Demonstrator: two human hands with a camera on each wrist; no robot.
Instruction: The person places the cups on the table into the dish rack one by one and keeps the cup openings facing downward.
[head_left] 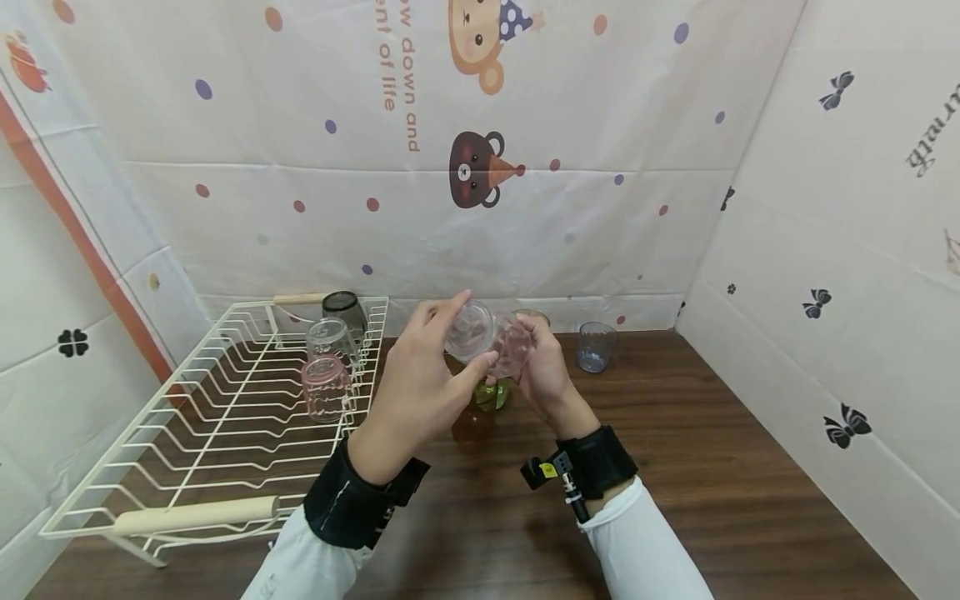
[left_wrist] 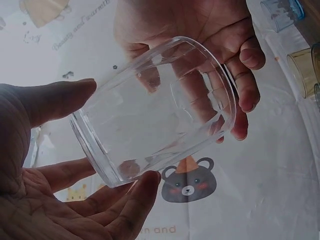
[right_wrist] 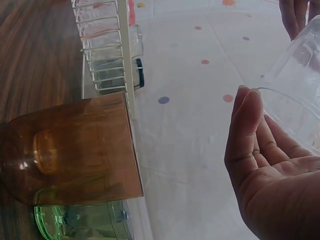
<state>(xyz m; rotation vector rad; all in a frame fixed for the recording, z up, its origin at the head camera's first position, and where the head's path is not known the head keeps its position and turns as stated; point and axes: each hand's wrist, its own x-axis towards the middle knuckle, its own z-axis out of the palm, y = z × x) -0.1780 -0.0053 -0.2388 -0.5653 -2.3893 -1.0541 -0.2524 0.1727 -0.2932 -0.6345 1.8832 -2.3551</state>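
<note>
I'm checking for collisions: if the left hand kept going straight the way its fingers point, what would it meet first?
Probably the right hand, which cups the far end of the clear glass that the left hand holds; depth is hard to judge.

Rack (head_left: pixel 225 417) left; cup (head_left: pixel 596 346) right, perhaps behind hands.
</note>
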